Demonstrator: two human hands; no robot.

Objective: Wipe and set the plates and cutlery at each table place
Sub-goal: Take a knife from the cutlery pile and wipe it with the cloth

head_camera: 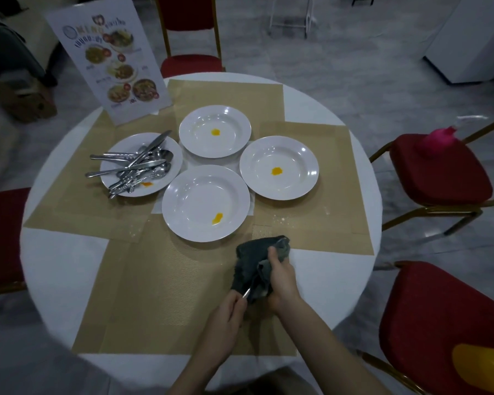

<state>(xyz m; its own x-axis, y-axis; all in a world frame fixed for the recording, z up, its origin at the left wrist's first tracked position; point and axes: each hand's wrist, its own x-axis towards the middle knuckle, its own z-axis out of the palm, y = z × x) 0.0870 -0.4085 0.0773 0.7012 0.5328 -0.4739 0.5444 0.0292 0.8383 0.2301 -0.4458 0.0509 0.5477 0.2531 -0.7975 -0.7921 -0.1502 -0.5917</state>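
Observation:
Several white plates sit mid-table, each with an orange smear: a near plate [206, 203], a right plate [279, 168], a far plate [214, 131] and a left plate [141, 164] piled with loose cutlery [134, 166]. My right hand [283, 276] grips a dark grey cloth [257, 263] above the near placemat [166, 292]. My left hand [226, 317] holds the handle of a metal piece of cutlery [246, 293]; its other end is wrapped in the cloth and hidden.
A round white table [57, 266] carries several tan placemats. A standing menu card [109, 58] is at the back left. Red chairs with gold frames ring the table: right [439, 172], near right [445, 323], far [191, 35], left [3, 232]. A pink object [439, 138] lies on the right chair.

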